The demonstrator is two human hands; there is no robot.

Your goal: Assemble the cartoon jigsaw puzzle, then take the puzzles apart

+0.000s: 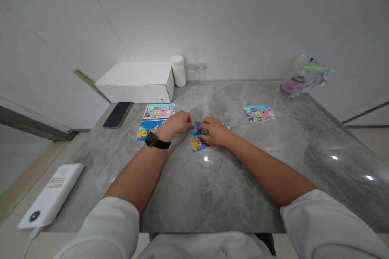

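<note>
Left hand (178,123) curled at puzzle (196,144) edge, grasp unclear; right hand (216,132) flat, released, pins puzzle against sliding on surface (212,194).

head cam | looks forward-down | near over table (212,194) | single view

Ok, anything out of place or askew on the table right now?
One thing: the white power bank at the near left seems to lie over the left edge of the table, cable dangling; what bears it is unclear. The puzzle at the left hand and right hand lies slightly tilted. Nothing spilled.
</note>
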